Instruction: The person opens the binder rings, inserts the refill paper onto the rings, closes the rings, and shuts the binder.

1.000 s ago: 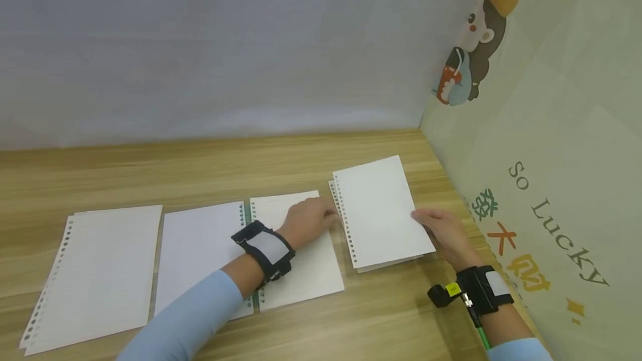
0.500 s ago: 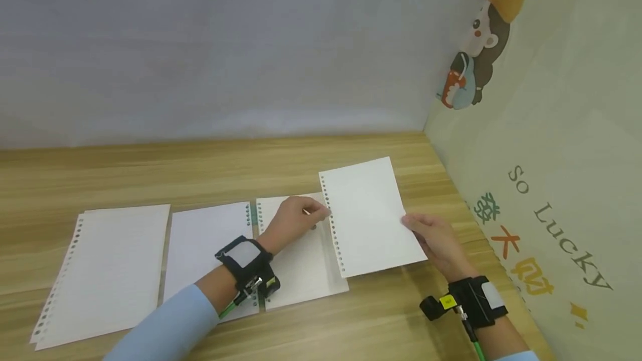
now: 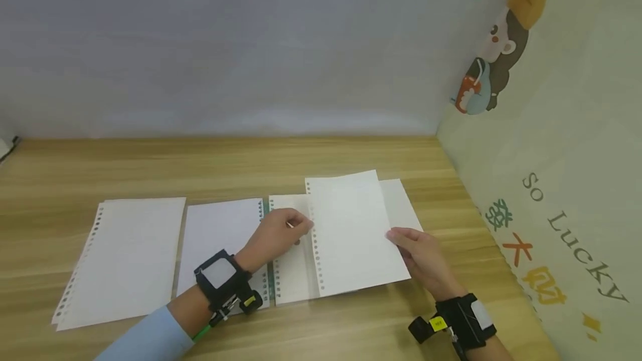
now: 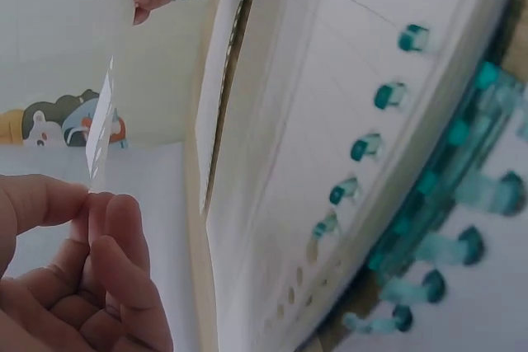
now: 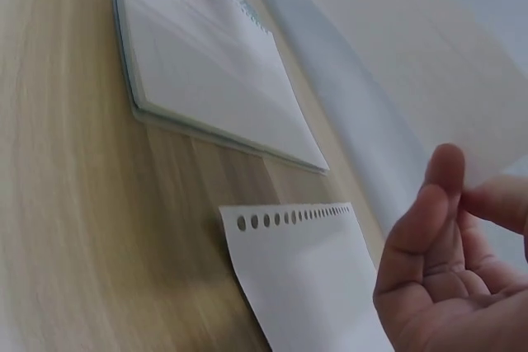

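Observation:
My left hand (image 3: 276, 235) pinches the hole-punched left edge of a white loose-leaf sheet (image 3: 351, 233). The sheet's opposite edge is pinched between the thumb and fingers of my right hand (image 3: 423, 258). Held up off the table, as the right wrist view shows, the sheet overlaps the right side of an open ring binder (image 3: 288, 280) in the head view. Green rings (image 4: 363, 150) stand through the binder's pages, and they look open in the left wrist view. Partly hidden behind the held sheet, another punched sheet (image 5: 305, 269) lies on the table to the binder's right.
A pile of punched sheets (image 3: 130, 255) lies left of the binder's left-hand pages (image 3: 220, 224), its holes facing left. The wooden table (image 3: 225, 166) ends at a pale back wall (image 3: 225, 54) and a printed right wall (image 3: 577, 171).
Both hands have carried the sheet left, from above the loose paper at the right to over the binder's right side. The left hand now pinches its punched edge. The head view has shifted slightly.

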`<action>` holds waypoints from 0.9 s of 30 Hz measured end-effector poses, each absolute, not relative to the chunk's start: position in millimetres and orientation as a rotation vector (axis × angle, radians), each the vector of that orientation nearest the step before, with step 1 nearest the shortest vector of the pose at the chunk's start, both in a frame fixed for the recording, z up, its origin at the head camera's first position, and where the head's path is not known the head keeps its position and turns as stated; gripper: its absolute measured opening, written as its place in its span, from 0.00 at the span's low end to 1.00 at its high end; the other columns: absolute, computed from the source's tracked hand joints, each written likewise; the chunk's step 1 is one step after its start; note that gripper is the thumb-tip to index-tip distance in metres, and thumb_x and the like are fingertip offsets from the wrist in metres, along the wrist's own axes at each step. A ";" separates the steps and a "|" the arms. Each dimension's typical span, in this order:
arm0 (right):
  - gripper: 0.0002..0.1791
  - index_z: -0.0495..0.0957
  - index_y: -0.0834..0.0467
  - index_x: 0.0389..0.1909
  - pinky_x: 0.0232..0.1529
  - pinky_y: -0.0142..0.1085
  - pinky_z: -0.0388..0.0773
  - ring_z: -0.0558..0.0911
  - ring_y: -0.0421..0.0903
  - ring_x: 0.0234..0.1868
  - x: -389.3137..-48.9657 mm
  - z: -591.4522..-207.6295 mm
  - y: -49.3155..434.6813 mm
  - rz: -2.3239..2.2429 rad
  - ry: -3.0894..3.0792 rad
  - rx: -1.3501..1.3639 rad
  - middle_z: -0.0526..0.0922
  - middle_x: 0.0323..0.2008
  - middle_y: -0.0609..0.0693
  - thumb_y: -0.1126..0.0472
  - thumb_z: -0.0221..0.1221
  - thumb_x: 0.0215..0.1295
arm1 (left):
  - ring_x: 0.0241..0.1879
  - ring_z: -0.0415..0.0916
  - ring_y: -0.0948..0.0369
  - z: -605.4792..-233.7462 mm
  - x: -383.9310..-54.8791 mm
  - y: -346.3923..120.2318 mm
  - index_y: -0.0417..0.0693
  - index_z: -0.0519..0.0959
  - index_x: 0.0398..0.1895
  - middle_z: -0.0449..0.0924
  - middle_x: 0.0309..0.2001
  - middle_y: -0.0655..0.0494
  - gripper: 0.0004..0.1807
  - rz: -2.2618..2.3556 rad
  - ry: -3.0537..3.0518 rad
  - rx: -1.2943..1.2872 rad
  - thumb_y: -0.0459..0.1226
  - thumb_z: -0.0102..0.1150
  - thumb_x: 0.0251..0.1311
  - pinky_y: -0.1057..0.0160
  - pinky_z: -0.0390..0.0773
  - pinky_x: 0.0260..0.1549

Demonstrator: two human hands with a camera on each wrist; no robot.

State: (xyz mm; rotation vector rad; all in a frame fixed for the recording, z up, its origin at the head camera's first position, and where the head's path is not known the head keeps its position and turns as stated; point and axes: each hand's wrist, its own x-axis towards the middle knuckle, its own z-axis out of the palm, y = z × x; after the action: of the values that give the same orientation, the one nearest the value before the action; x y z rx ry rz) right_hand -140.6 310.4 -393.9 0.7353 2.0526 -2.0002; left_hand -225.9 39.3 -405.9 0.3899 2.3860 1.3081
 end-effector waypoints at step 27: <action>0.19 0.70 0.70 0.54 0.40 0.28 0.77 0.79 0.37 0.41 -150.8 -428.3 237.3 -2.080 1.988 0.781 0.80 0.42 0.49 0.64 0.56 0.64 | 0.24 0.71 0.62 -432.1 -222.5 -19.7 0.44 0.79 0.40 0.77 0.25 0.54 0.14 1.351 2.417 0.137 0.45 0.54 0.63 0.66 0.68 0.23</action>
State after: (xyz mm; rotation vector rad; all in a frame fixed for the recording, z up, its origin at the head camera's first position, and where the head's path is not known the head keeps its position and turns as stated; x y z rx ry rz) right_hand -150.8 237.3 -428.3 0.7814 1.9878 -2.0798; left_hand -222.5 -19.7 -432.1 0.1372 2.4169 1.3513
